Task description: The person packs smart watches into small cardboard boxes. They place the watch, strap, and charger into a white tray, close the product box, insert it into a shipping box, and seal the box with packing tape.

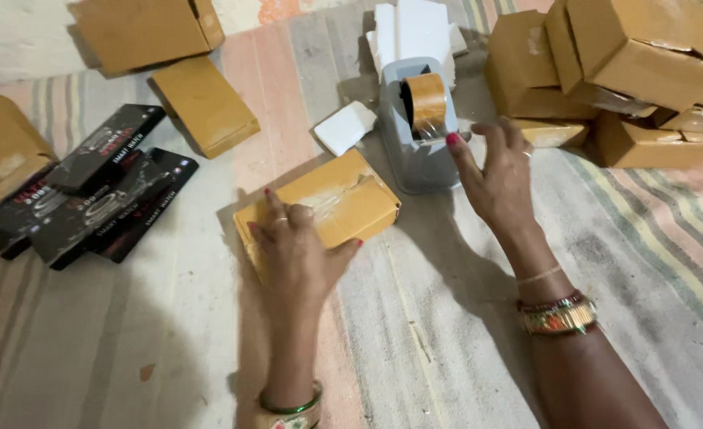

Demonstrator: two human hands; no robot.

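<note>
On the striped mat, the left hand (297,248) lies spread flat on the small brown box (323,208), steadying it, while the right hand (493,176) pinches the tape end at the grey tape dispenser (415,131) just behind it

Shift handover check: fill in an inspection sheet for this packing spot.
Surface: striped cloth spread flat.
Job's things: brown box, taped on top, beside grey tape dispenser holding a brown roll.
Clutter: black product boxes at left; stacked brown boxes at right; loose brown boxes top left; white foam pieces.
Grippers: left hand rests on the brown box; right hand reaches the dispenser's tape end.
Cables: nothing seen.
Surroundings: nothing seen beyond the cloth.
</note>
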